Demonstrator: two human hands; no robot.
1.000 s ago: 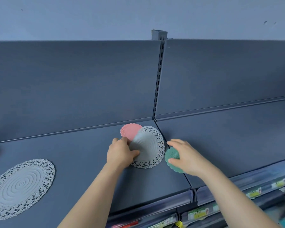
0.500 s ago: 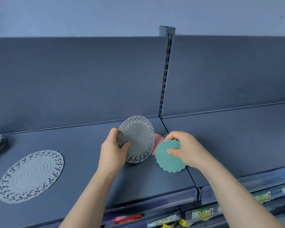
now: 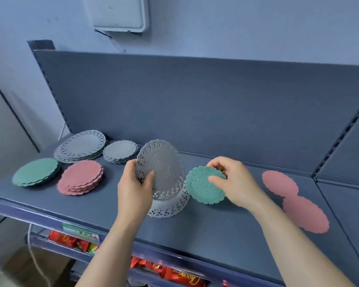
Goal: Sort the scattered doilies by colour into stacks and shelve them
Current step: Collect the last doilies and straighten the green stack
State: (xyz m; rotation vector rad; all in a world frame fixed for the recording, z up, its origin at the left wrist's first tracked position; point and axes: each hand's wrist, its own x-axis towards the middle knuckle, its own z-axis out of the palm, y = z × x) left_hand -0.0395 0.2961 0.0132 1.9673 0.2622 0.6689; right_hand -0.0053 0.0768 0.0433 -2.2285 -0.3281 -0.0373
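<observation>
Most of the sorting looks done. Four piles sit at the left end of the shelf: a green stack, a pink stack just beside it, a big grey lace stack behind them and a small grey stack next to that. The left hand grips a grey lace doily by its edge, thumb in front and fingers curled behind, holding it tilted up off the shelf. The right hand pinches a green doily, thumb on its face. A pale lace doily lies loose and flat under the lifted one. To the right are a far pink doily and a near pink doily, meeting at their edges. By my reading, these five have yet to join their stacks.
</observation>
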